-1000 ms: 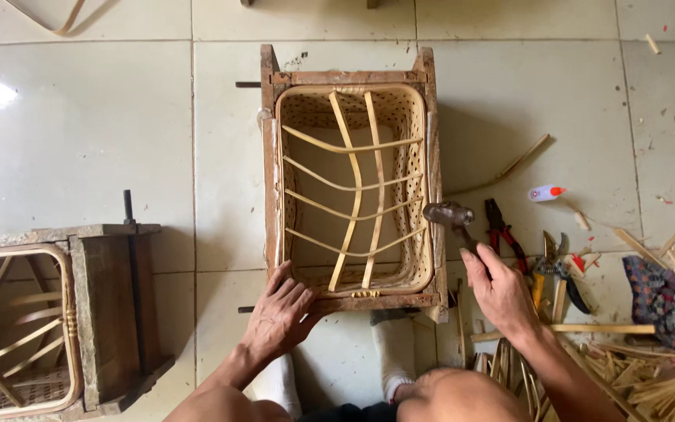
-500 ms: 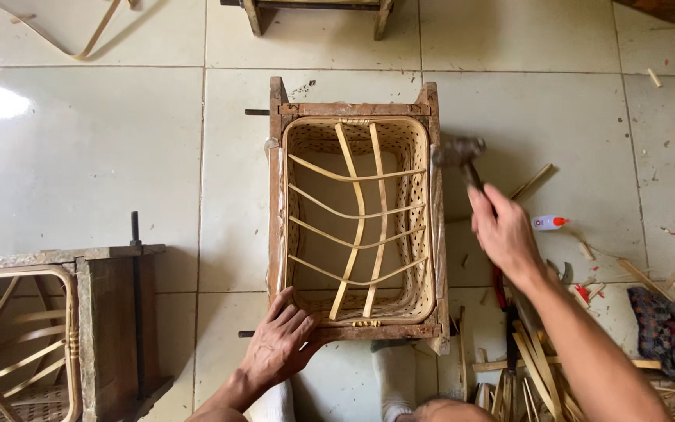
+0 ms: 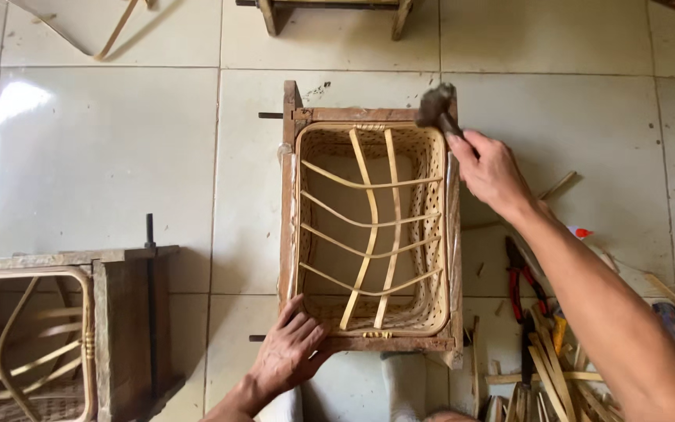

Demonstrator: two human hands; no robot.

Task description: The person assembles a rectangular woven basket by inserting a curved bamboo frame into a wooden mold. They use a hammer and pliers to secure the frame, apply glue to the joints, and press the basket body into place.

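flanking basket (image 3: 369, 234): pliers (image 3: 519, 275), rattan strips (image 3: 548, 367)

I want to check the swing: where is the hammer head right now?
In the head view, the hammer is in the right hand, its head over the far right corner of the wooden frame around the woven basket.

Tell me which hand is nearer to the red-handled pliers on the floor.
Right. The right hand holds the hammer above the red-handled pliers, on their side; the left hand rests across the woven basket, at its near-left corner.
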